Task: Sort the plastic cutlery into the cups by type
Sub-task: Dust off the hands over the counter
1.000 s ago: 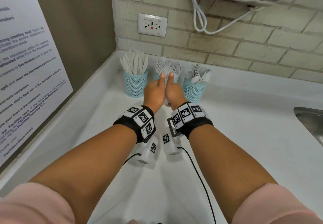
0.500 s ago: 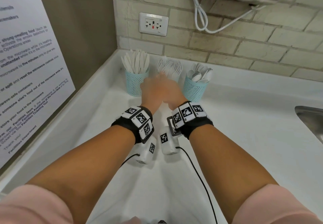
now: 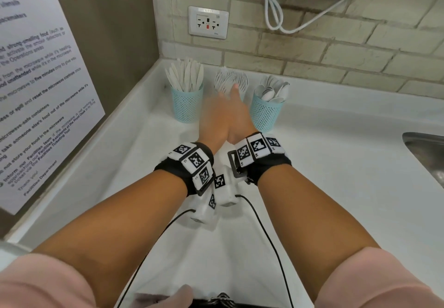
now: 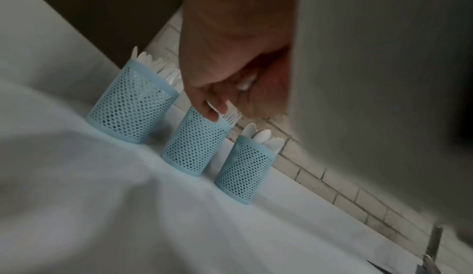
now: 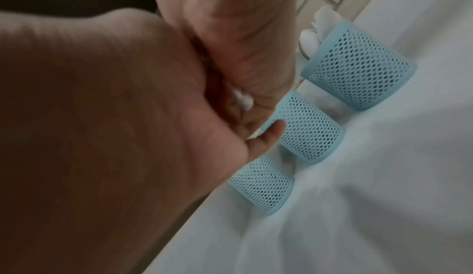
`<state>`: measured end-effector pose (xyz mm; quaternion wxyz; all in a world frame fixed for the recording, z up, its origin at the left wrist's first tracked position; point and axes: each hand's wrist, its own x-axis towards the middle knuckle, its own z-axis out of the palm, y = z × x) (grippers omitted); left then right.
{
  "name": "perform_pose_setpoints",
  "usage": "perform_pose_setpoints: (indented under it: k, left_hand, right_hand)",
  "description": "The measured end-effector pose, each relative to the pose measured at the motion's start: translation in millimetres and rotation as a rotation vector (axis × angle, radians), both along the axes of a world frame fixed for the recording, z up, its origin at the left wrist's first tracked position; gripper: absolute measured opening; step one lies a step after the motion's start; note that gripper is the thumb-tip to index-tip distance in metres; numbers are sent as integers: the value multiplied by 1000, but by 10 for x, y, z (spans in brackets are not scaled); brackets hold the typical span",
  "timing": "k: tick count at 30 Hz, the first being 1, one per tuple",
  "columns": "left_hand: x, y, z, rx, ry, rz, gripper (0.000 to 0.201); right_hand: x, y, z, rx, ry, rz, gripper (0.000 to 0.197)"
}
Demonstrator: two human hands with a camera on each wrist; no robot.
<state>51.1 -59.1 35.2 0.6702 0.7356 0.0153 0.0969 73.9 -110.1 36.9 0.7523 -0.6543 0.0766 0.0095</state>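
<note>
Three blue mesh cups stand in a row at the back of the white counter (image 3: 336, 163). The left cup (image 3: 187, 106) holds knives (image 3: 186, 77). The middle cup (image 4: 197, 144) holds forks (image 3: 228, 79), and the right cup (image 3: 265, 113) holds spoons (image 3: 274, 90). Both hands are pressed together just above the middle cup. My left hand (image 4: 215, 108) pinches white fork handles at the cup's rim. My right hand (image 3: 237, 113) lies alongside it, one straight finger touching the forks. The head view hides most of the middle cup behind the hands.
A brick wall with a socket (image 3: 207, 23) and a looped white cable (image 3: 276, 14) rises behind the cups. A panel with a printed notice (image 3: 36, 79) closes the left side. A steel sink (image 3: 427, 154) lies at the far right.
Both hands have moved forward and up over the middle cup. The two raised index fingers have dropped; only the right hand's finger still points at the forks.
</note>
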Motion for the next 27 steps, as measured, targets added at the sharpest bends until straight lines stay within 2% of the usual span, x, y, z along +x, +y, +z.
perform_pose_setpoints:
  k: [3,5,8,12,19,22,25,27]
  left_hand:
    - [-54,5,63,-51,-14,3,53]
    - [-55,3,59,-14,-36,13,60]
    - [-101,-38,55,54,-45,38,57]
    - [-181,-92,37,58,-34,6,58]
    - [-321,-204,46,114,-32,1,38]
    - [-405,-248,92,19,52,-42,42]
    - [-627,-163,162,-228,231,-177,56]
    - [-840,-32,119,-184,298,-305,62]
  right_hand:
    - [-120,8,73,363,-7,72,69]
    - [-166,4,99,484,4,94,68]
    - [-195,-17,72,390,8,51,68]
    - [-249,-86,-24,284,37,27,64]
    - [-405,-191,-53,358,111,21,46]
    - [-520,-303,63,418,169,134,43]
    - [-695,-461,262,666,212,290,49]
    - [-868,-583,407,786,199,460,35]
